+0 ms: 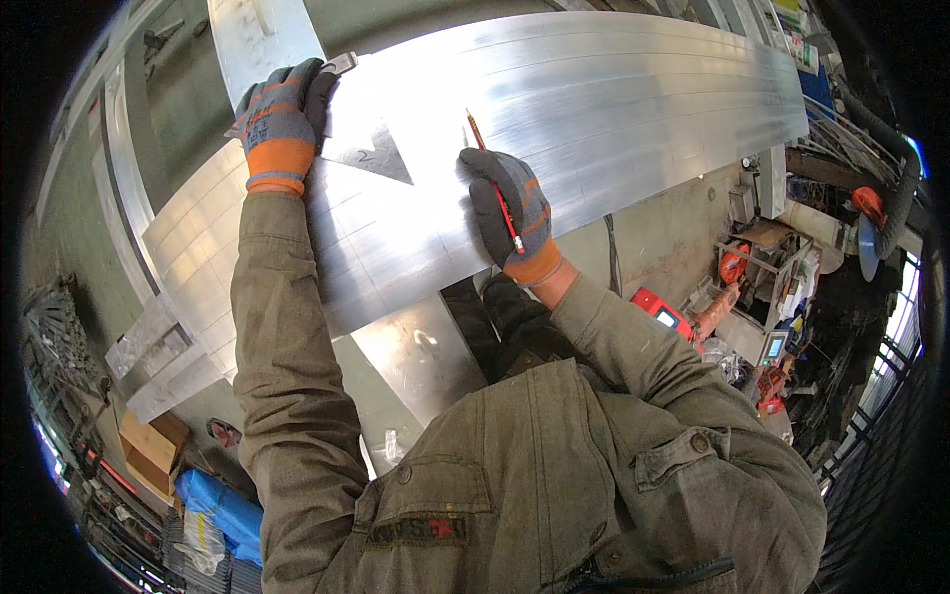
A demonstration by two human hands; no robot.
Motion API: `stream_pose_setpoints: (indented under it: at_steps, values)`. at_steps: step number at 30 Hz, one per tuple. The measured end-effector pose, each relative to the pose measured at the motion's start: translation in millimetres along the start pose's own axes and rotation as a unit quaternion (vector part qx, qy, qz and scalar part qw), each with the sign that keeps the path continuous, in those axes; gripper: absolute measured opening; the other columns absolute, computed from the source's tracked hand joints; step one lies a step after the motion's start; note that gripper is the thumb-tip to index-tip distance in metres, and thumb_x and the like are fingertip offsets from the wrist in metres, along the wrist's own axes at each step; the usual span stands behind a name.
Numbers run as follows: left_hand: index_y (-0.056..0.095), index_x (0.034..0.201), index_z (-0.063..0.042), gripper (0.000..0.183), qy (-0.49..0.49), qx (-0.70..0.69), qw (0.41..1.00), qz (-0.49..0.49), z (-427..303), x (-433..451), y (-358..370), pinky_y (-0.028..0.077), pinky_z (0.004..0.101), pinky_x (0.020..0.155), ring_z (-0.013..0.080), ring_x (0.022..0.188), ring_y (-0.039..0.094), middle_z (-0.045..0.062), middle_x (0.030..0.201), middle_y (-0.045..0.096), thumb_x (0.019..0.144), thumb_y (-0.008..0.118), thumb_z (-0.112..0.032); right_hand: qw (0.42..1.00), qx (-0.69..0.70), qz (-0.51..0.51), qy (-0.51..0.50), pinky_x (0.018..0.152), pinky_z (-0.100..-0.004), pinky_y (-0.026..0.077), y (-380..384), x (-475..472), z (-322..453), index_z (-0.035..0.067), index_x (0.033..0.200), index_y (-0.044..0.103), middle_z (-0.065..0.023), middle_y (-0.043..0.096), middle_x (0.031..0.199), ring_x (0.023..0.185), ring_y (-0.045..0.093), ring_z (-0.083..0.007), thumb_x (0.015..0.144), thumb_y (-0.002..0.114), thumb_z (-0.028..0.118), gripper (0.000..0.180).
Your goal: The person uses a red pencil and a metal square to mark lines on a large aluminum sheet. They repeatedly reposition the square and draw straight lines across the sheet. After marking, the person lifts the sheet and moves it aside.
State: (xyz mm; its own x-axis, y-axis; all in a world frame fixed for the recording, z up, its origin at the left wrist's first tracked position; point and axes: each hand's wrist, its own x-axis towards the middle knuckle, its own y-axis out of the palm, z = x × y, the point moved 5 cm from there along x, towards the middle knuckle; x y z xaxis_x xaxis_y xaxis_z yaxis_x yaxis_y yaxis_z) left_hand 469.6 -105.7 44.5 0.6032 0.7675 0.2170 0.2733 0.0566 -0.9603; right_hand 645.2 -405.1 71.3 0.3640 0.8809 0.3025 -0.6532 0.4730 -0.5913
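Note:
A long, shiny metal sheet (pixel 631 96) with thin marked lines lies across the view before me. My left hand (pixel 280 122), in a grey and orange work glove, is at the sheet's far edge, closed around a small metal tool (pixel 340 64) whose end sticks out past the fingers; its kind is unclear. Right of that hand lies a dark triangular metal piece (pixel 384 154) bearing a mark, partly lost in glare. My right hand (pixel 512 208), gloved alike, holds a red pencil (pixel 496 178) over the sheet, its sharpened end pointing away from me.
Metal strips (pixel 159 356) lie at the sheet's left end, above an open cardboard box (pixel 148 449) and a blue wrapped bundle (pixel 219 512). A red machine (pixel 657 308) with a small screen and a cluttered metal cart (pixel 764 297) stand to the right.

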Motion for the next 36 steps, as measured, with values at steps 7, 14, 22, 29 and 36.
stream_pose_setpoints:
  at_steps: [7,14,22,29,36]
  values:
    - [0.082,0.138,-0.027,0.038,-0.003,-0.010,1.000,0.019,-2.4,-1.2,-2.8,0.060,0.0521,0.107,0.0398,0.122,0.075,0.012,0.131,0.081,0.113,0.067,-0.051,1.000,-0.005,0.007,0.005,0.109,-0.0488,0.058,1.6,0.8,-2.8,0.002,0.140,0.074,-0.0194,0.078,0.131,0.123,0.073,-0.0400,0.116,0.063,0.027,0.037]
    - [0.081,0.138,-0.021,0.040,0.032,-0.049,0.998,0.018,3.9,1.7,0.0,0.060,0.0523,0.105,0.0414,0.121,0.075,0.015,0.131,0.080,0.114,0.066,-0.049,1.000,-0.001,0.013,-0.002,0.110,-0.0494,0.057,-1.9,0.1,0.3,0.001,0.140,0.073,-0.0200,0.077,0.132,0.124,0.072,-0.0411,0.115,0.064,0.024,0.035]
    - [0.081,0.138,-0.023,0.037,0.035,-0.060,0.997,0.013,23.3,18.5,10.6,0.059,0.0515,0.107,0.0402,0.124,0.075,0.013,0.133,0.080,0.114,0.067,-0.047,1.000,0.014,0.018,0.009,0.112,-0.0510,0.055,-0.1,-0.9,-1.6,0.005,0.141,0.074,-0.0181,0.076,0.135,0.126,0.069,-0.0406,0.111,0.070,0.019,0.034]
    - [0.084,0.134,-0.024,0.039,0.043,-0.055,0.997,-0.030,18.3,9.3,9.5,0.059,0.0525,0.106,0.0387,0.117,0.077,0.012,0.125,0.082,0.112,0.067,-0.051,1.000,0.002,0.014,-0.010,0.112,-0.0514,0.055,1.4,-4.1,-5.2,0.005,0.142,0.073,-0.0183,0.076,0.134,0.124,0.070,-0.0413,0.111,0.071,0.019,0.034]
    - [0.085,0.133,-0.025,0.038,0.040,-0.071,0.995,-0.052,18.2,8.3,13.2,0.060,0.0532,0.105,0.0381,0.115,0.078,0.011,0.124,0.082,0.112,0.068,-0.052,1.000,0.005,0.011,-0.009,0.110,-0.0511,0.055,3.4,-3.6,-5.8,0.005,0.140,0.074,-0.0180,0.076,0.134,0.125,0.071,-0.0407,0.110,0.071,0.016,0.032]
